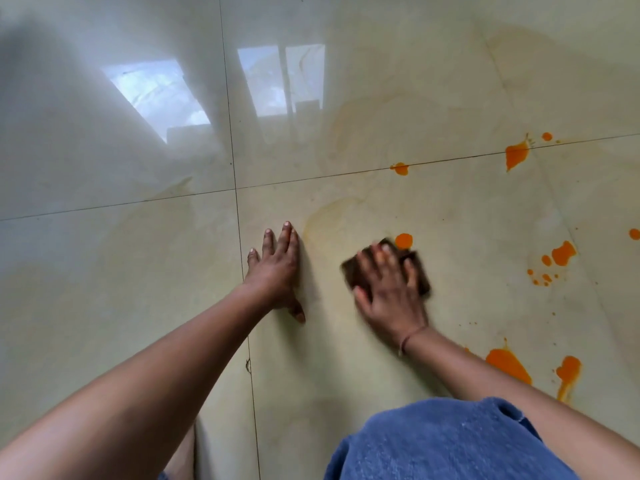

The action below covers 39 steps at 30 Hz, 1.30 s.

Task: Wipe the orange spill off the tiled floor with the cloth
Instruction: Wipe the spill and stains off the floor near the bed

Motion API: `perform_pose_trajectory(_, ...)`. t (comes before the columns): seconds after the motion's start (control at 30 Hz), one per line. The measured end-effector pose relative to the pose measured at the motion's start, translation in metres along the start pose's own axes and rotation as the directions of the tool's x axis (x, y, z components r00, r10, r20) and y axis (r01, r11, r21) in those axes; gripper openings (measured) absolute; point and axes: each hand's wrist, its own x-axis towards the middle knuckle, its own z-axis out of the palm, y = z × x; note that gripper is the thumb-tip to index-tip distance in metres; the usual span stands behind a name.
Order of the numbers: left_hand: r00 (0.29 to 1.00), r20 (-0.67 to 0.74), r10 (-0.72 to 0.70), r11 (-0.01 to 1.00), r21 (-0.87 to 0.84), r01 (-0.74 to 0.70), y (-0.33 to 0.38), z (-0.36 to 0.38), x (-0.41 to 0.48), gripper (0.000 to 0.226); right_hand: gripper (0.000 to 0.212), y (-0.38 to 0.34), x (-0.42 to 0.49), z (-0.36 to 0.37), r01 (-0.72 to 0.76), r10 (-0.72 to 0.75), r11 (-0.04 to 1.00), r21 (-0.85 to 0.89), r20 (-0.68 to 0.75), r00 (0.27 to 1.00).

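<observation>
— Two hands down on the glossy cream tiled floor?
— Yes. The left hand lies flat, fingers straight, holding nothing. The right hand presses spread fingers on the dark brown cloth, which is blurred.
— And the orange liquid spill?
— One round blob sits just beyond the cloth's far edge. More splashes lie to the right, well apart.

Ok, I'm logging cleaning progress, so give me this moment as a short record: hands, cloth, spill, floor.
left hand: flat on the floor, holding nothing
right hand: fingers spread on the cloth, pressing it down; blurred
cloth: dark brown, right next to the nearest orange spot
orange spill: several blots unwiped, mostly right of the cloth
floor: glossy tiles, faint yellowish smears
status: not finished
</observation>
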Motion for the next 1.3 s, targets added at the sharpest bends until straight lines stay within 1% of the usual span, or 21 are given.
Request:
perform_pose_trajectory(0.07, 1.000, 0.010, -0.021, 1.000, 0.014, 0.021, 0.005, -0.001, 0.001, 0.158, 0.071, 0.003, 0.031, -0.003, -0.240, 0.241, 0.970, 0.027, -0.026, 0.970)
perform_pose_trajectory(0.1, 1.000, 0.015, -0.026, 0.999, 0.035, 0.026, 0.009, -0.001, 0.002, 0.156, 0.071, -0.001, 0.031, -0.004, -0.280, 0.281, 0.959, 0.036, -0.041, 0.959)
perform_pose_trajectory(0.17, 0.999, 0.018, -0.036, 0.998, 0.059, 0.035, 0.013, -0.002, 0.004, 0.155, 0.070, -0.009, -0.001, 0.000, -0.216, 0.218, 0.976, 0.042, -0.064, 0.974)
perform_pose_trajectory(0.23, 0.999, 0.007, -0.036, 0.999, -0.010, 0.036, 0.015, -0.004, 0.007, 0.157, 0.070, -0.009, -0.050, 0.004, -0.095, 0.095, 0.995, 0.015, -0.021, 0.995)
perform_pose_trajectory(0.3, 1.000, -0.007, -0.025, 0.997, -0.072, 0.025, 0.020, -0.006, 0.011, 0.158, 0.069, 0.010, -0.043, 0.003, -0.067, 0.068, 0.997, 0.037, -0.020, 0.998)
perform_pose_trajectory(0.43, 0.999, 0.001, -0.036, 0.997, -0.073, 0.036, 0.030, -0.003, 0.019, 0.161, 0.070, 0.018, 0.064, -0.013, -0.368, 0.371, 0.927, 0.067, -0.034, 0.928)
perform_pose_trajectory(0.47, 0.999, -0.002, -0.037, 0.996, -0.076, 0.037, 0.030, -0.002, 0.019, 0.161, 0.070, 0.012, 0.067, -0.012, -0.358, 0.361, 0.931, 0.066, -0.024, 0.932)
perform_pose_trajectory(0.57, 0.999, -0.020, -0.026, 0.997, -0.074, 0.025, 0.025, -0.003, 0.014, 0.161, 0.070, 0.001, -0.012, -0.005, -0.048, 0.048, 0.999, -0.001, 0.004, 0.999)
perform_pose_trajectory(0.63, 0.999, -0.028, -0.024, 0.996, -0.084, 0.021, 0.025, -0.003, 0.013, 0.161, 0.072, 0.030, -0.055, -0.010, 0.070, -0.068, 0.997, -0.030, 0.064, 0.996)
perform_pose_trajectory(0.67, 0.999, -0.028, -0.026, 0.996, -0.081, 0.023, 0.025, -0.004, 0.013, 0.161, 0.072, 0.048, -0.049, -0.009, 0.041, -0.040, 0.999, -0.020, 0.045, 0.998)
perform_pose_trajectory(0.73, 0.999, -0.028, -0.034, 0.996, -0.088, 0.031, 0.026, -0.002, 0.014, 0.162, 0.071, 0.061, 0.003, -0.017, -0.194, 0.194, 0.981, 0.000, 0.000, 0.981)
perform_pose_trajectory(0.8, 0.999, -0.038, -0.028, 0.995, -0.097, 0.024, 0.025, 0.001, 0.018, 0.162, 0.075, 0.039, 0.060, -0.019, -0.333, 0.334, 0.943, 0.022, -0.022, 0.942)
perform_pose_trajectory(0.83, 0.999, -0.042, -0.026, 0.995, -0.100, 0.021, 0.024, 0.002, 0.018, 0.161, 0.075, 0.017, 0.069, -0.015, -0.302, 0.303, 0.953, 0.033, -0.046, 0.952)
perform_pose_trajectory(0.9, 0.999, -0.043, -0.021, 0.995, -0.098, 0.017, 0.024, 0.000, 0.016, 0.160, 0.072, -0.021, 0.041, -0.002, -0.097, 0.097, 0.995, 0.008, -0.044, 0.994)
perform_pose_trajectory(1.0, 0.999, -0.045, -0.006, 0.995, -0.105, 0.001, 0.022, -0.001, 0.014, 0.160, 0.072, -0.005, -0.037, -0.005, 0.192, -0.190, 0.981, -0.022, 0.068, 0.979)
perform_pose_trajectory(1.03, 0.999, -0.043, -0.006, 0.995, -0.103, 0.002, 0.023, -0.001, 0.014, 0.160, 0.072, 0.016, -0.038, -0.005, 0.197, -0.196, 0.980, -0.033, 0.042, 0.980)
perform_pose_trajectory(1.07, 0.999, -0.042, -0.010, 0.995, -0.101, 0.006, 0.023, 0.000, 0.015, 0.161, 0.072, 0.035, -0.025, -0.005, 0.116, -0.115, 0.992, -0.041, 0.011, 0.993)
perform_pose_trajectory(1.1, 0.999, -0.042, -0.017, 0.995, -0.103, 0.012, 0.023, 0.002, 0.016, 0.161, 0.071, 0.046, -0.002, -0.009, -0.034, 0.033, 0.999, -0.023, -0.004, 0.999)
perform_pose_trajectory(1.17, 0.999, -0.051, -0.018, 0.995, -0.104, 0.012, 0.023, 0.005, 0.019, 0.162, 0.074, 0.042, 0.051, -0.013, -0.297, 0.298, 0.954, 0.024, -0.026, 0.954)
perform_pose_trajectory(1.23, 0.999, -0.049, -0.017, 0.995, -0.103, 0.012, 0.023, 0.004, 0.019, 0.162, 0.075, 0.009, 0.063, -0.007, -0.266, 0.268, 0.963, 0.035, -0.059, 0.962)
perform_pose_trajectory(1.3, 0.999, -0.047, -0.015, 0.995, -0.099, 0.010, 0.024, 0.002, 0.017, 0.161, 0.073, -0.013, 0.026, -0.001, -0.041, 0.041, 0.999, 0.005, -0.009, 0.999)
